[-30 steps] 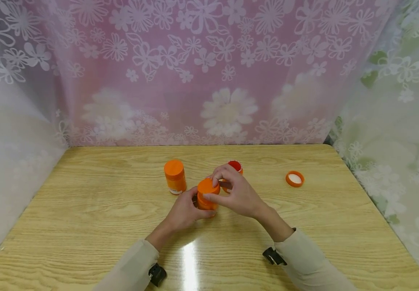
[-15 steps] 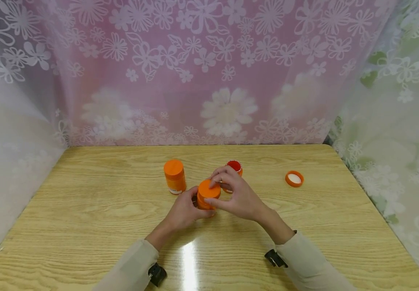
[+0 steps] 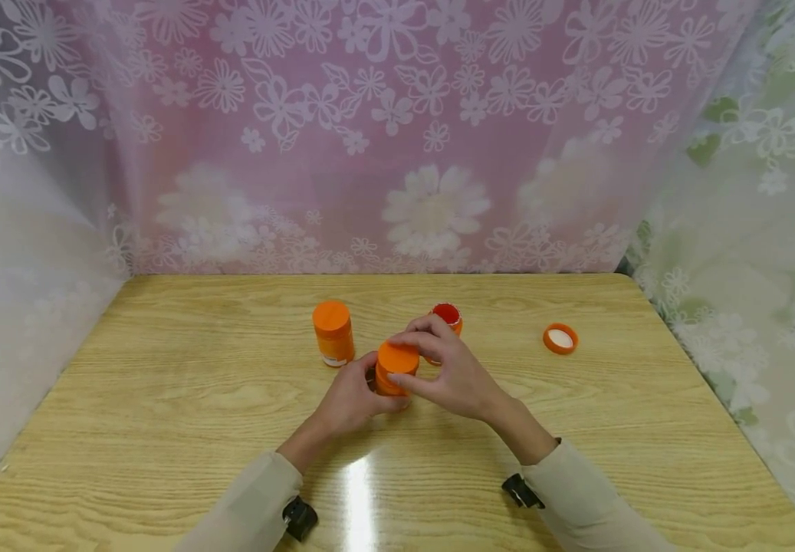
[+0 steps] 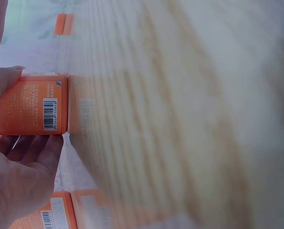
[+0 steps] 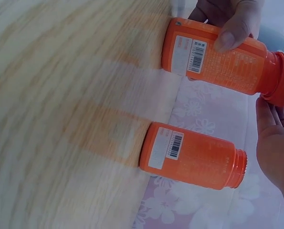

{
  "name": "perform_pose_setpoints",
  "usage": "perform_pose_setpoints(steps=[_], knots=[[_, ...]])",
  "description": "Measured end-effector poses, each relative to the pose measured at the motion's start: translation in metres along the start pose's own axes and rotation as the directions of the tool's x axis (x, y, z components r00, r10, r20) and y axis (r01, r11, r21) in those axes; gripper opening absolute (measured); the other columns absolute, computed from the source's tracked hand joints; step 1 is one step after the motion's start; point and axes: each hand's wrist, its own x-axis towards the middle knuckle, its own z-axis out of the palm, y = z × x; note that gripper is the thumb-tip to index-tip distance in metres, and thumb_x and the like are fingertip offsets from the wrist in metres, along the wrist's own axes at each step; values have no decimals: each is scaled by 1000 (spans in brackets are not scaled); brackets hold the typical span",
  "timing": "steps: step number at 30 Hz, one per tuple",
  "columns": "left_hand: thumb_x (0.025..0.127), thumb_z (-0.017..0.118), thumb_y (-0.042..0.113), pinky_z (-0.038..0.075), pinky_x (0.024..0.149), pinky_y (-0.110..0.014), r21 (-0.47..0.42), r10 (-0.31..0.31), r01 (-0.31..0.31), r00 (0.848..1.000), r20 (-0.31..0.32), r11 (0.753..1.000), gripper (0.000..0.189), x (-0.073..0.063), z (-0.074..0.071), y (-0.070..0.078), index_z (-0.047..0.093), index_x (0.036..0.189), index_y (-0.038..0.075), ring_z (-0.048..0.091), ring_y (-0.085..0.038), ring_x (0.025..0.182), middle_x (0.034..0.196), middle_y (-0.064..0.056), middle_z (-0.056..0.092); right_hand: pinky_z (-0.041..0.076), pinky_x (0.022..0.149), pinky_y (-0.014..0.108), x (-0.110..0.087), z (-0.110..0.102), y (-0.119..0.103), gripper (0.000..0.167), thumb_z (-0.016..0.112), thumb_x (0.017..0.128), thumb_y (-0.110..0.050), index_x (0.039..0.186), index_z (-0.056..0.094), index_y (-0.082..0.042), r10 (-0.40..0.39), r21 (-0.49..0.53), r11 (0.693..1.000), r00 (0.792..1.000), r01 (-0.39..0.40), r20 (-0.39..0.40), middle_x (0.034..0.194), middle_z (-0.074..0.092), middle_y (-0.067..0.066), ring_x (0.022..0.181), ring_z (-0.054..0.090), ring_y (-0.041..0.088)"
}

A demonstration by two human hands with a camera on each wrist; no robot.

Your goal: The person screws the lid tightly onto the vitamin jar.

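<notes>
In the middle of the table stands an orange bottle [image 5: 218,57] with a printed label and barcode. My left hand [image 3: 347,400] grips its body low down, thumb on the near side. My right hand [image 3: 454,376] pinches the orange cap [image 3: 398,357] at the bottle's top, thumb at the near edge and fingers at the far edge. A stretch of the bottle's neck shows below the cap in the right wrist view. Just behind the right hand stands an uncapped orange bottle [image 5: 194,157], its red inside visible from above and partly hidden by the fingers.
A capped orange bottle [image 3: 333,333] stands upright to the left of the held one. Farther right, a loose orange cap [image 3: 560,338] lies with its white lining up. The wooden table [image 3: 197,399] ends at a floral curtain [image 3: 431,138] behind.
My right fingers have shifted on the cap and now reach straighter across to its far edge. The left hand keeps its hold, and the other bottles and loose cap stay put.
</notes>
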Motion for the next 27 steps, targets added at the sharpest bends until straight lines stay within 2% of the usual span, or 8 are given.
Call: perform_pose_setpoints(steps=[6, 14, 22, 27], knots=[[77, 82, 23, 48, 89, -34, -1, 6, -6, 1000, 7, 1000, 55, 0, -1, 1, 56, 124, 11, 58, -14, 97, 112, 2, 61, 47, 89, 30, 0, 1, 3, 40, 75, 85, -21, 121, 64, -9, -6, -61, 998, 1000, 8, 30, 122, 48, 1, 111, 45, 16], [77, 82, 23, 49, 87, -34, -25, 16, -16, 1000, 16, 1000, 55, 1, -2, 0, 56, 124, 10, 59, -14, 96, 111, 2, 61, 47, 92, 29, 5, -4, -2, 38, 74, 85, -21, 119, 66, -7, 7, -110, 994, 995, 4, 103, 127, 54, 2, 116, 51, 14], [76, 83, 23, 48, 88, -34, -19, -4, 4, 1000, 11, 1000, 57, 1, 0, -1, 56, 124, 11, 59, -14, 96, 111, 2, 61, 46, 93, 31, 10, -13, -8, 41, 72, 88, -22, 124, 63, -4, 21, -197, 980, 973, 25, 229, 130, 55, 7, 120, 51, 19], [76, 83, 20, 48, 86, -35, -32, 1, -1, 1000, 11, 999, 56, 2, 0, 0, 56, 124, 11, 59, -15, 95, 110, 3, 62, 47, 92, 32, 15, -18, -11, 41, 70, 89, -23, 125, 63, -4, -4, -225, 972, 957, 72, 291, 131, 55, 9, 120, 51, 21]])
